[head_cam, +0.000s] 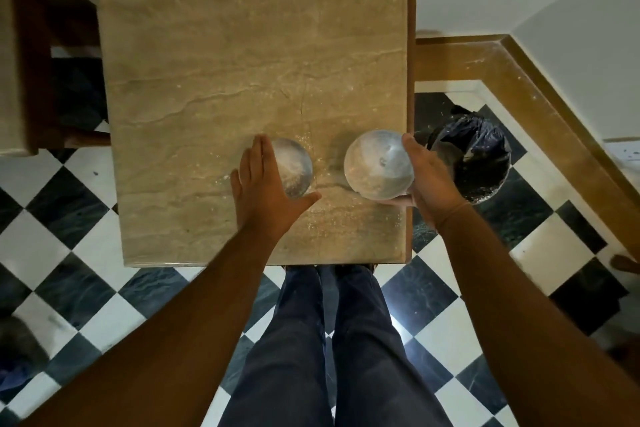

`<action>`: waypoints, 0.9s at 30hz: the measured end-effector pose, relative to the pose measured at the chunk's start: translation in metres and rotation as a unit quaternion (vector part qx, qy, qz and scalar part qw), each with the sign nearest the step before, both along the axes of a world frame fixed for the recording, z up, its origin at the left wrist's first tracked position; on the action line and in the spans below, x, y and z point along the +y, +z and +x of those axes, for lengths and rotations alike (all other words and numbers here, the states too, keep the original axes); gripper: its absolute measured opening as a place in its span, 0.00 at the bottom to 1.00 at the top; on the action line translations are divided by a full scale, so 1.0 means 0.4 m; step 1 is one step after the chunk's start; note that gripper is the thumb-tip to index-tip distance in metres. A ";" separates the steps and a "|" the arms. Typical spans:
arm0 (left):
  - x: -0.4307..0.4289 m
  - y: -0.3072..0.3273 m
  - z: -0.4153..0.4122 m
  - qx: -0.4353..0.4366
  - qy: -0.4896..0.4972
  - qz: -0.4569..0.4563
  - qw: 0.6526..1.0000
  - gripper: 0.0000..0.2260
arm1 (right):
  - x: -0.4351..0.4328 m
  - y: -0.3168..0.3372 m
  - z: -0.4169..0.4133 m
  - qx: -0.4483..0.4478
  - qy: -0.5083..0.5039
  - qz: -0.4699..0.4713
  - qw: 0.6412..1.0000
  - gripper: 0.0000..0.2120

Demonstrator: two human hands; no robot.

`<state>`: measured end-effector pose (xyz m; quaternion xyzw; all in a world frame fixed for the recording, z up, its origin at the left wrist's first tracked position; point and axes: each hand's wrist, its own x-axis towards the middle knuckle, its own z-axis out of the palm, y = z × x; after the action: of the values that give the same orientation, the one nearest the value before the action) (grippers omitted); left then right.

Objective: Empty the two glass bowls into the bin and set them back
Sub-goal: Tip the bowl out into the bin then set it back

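Two clear glass bowls are near the front of a beige stone table [221,55]. The left bowl [294,166] holds a thin layer of white grains and rests on the table. My left hand [263,191] lies against its left side, fingers straight, thumb curved under its near rim. The right bowl [377,165] looks slightly raised or tilted near the table's right edge, with a whitish film inside. My right hand [429,177] cups its right side, thumb beneath the near rim. The bin [485,163], lined with a black bag, stands on the floor just right of the table.
White grains are scattered on the table around the bowls. A wooden chair [31,55] stands to the left. The floor is black-and-white checkered tile [86,253], with a brown skirting [540,87] along the white wall at right. My legs stand at the table's front edge.
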<state>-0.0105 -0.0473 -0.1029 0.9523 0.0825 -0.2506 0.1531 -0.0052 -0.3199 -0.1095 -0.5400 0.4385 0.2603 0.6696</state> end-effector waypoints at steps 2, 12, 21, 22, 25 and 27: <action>-0.004 -0.008 0.007 -0.001 -0.007 0.013 1.000 0.64 | 0.006 -0.003 0.004 -0.002 0.014 -0.012 1.000 0.27; 0.001 0.014 0.032 -0.005 -0.054 0.024 0.998 0.61 | 0.052 0.005 0.018 -0.017 0.057 -0.097 0.994 0.07; -0.021 0.112 0.034 -0.079 -0.053 0.000 0.995 0.59 | 0.056 -0.041 0.002 -0.092 0.124 -0.292 0.944 0.21; -0.031 0.125 0.032 -0.095 -0.062 -0.004 0.994 0.58 | 0.056 -0.043 0.002 -0.093 0.136 -0.309 0.937 0.24; -0.071 0.163 0.033 -0.115 -0.101 -0.019 0.988 0.58 | 0.049 -0.035 0.003 -0.083 0.174 -0.333 0.923 0.21; -0.103 0.184 0.035 -0.116 -0.114 -0.034 0.986 0.59 | 0.042 -0.012 0.010 -0.081 0.186 -0.341 0.918 0.16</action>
<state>0.0034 -0.0885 -0.0292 0.9723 -0.0537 -0.1571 0.1646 -0.0011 -0.3032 -0.1141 -0.8268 0.3363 0.1701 0.4177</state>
